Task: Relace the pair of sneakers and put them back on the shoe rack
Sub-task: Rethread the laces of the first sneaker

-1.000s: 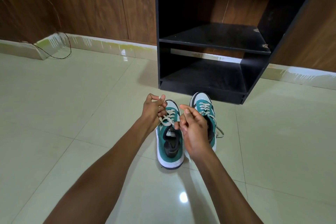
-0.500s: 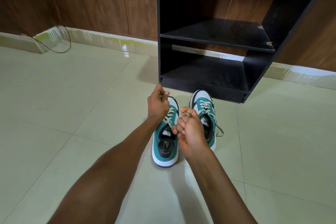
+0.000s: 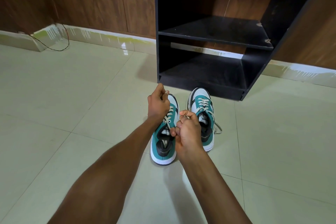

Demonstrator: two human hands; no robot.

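Head view: both hands, left hand [image 3: 157,103] and right hand [image 3: 189,131], pinch the cream shoelace [image 3: 169,117] of the left green-and-white sneaker [image 3: 163,148] on the pale tiled floor [image 3: 72,96].

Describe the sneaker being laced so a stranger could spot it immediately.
Find the black shoe rack against the wooden wall; two teal-and-white sneakers sit on the floor before it. It is the left sneaker, nearer the camera, with both hands on its laces, unlike the untouched right sneaker.

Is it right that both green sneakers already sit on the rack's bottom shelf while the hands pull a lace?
Not quite. The head view shows both sneakers on the floor before the rack, not on a shelf. Both hands do pull a lace.
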